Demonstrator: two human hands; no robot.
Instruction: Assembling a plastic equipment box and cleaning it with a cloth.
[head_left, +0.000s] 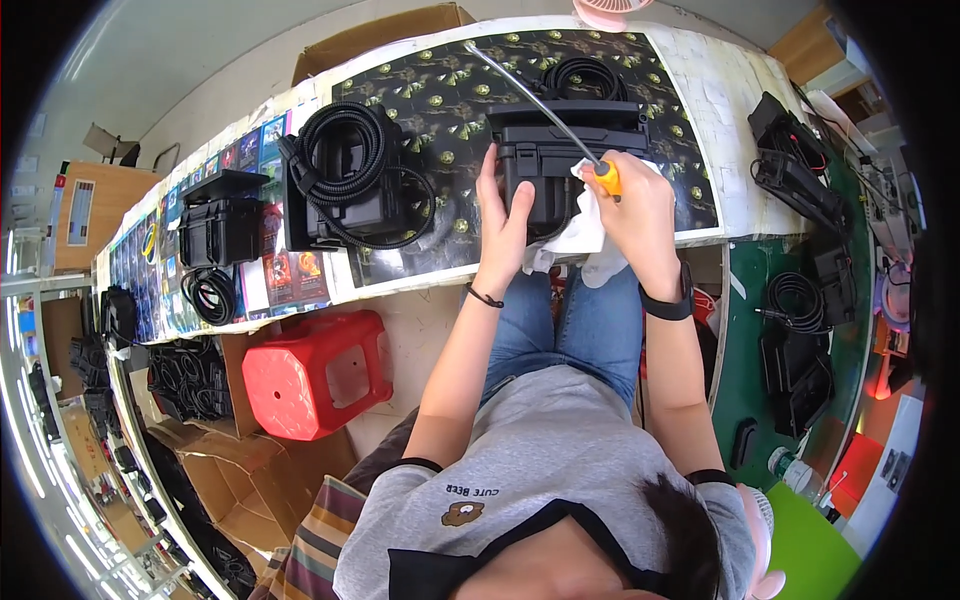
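A black plastic case point(540, 135) stands at the near edge of the worktable in front of me. My left hand point(505, 220) holds its left corner, thumb on the front and fingers along the side. In my right hand point(637, 212) is a screwdriver point(530, 95) with a yellow handle, its long metal shaft slanting up and left over the case. A crumpled white cloth point(580, 235) hangs under that same hand against the case front; whether the fingers also grip it, I cannot tell.
Left of the case lies another black case with a coiled corrugated hose point(345, 150). A smaller black case point(215, 230) and cable coil point(210, 295) sit farther left. A black coil point(590, 80) lies behind. A red stool point(310, 375) stands below; black parts point(795, 370) lie on a green surface right.
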